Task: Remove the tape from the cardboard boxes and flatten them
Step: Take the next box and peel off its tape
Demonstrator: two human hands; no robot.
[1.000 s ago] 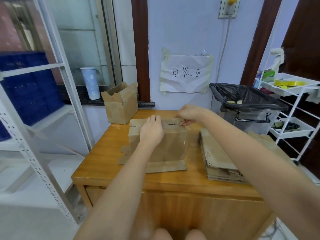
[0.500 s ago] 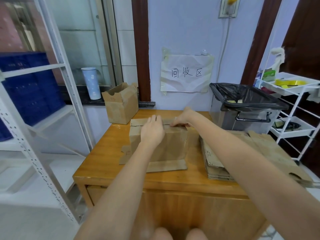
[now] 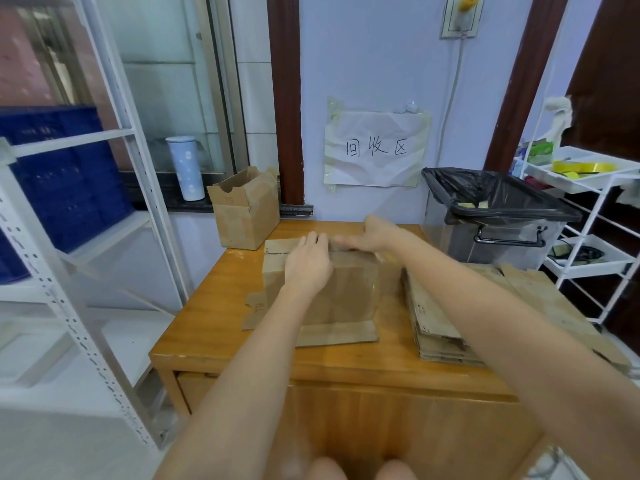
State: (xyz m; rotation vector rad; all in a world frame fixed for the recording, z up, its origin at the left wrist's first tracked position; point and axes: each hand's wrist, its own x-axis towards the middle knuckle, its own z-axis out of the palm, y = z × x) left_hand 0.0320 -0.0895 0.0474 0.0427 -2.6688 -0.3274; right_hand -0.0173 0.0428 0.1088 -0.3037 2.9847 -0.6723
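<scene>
- The left hand (image 3: 306, 268) lies flat, fingers straight, pressing the top of the taped cardboard box (image 3: 341, 289) at mid-tabletop (image 3: 214, 317).
- The right hand (image 3: 372, 235) reaches along the box's far top seam; whether it pinches tape I cannot tell.
- Best to hold the box down and peel low along the seam.
- Flattened cardboard stack (image 3: 436, 320) sits just right; the open box (image 3: 244, 209) stands behind on the left.
- Lined bin (image 3: 498, 209) near right; the tabletop's left edge is close.
</scene>
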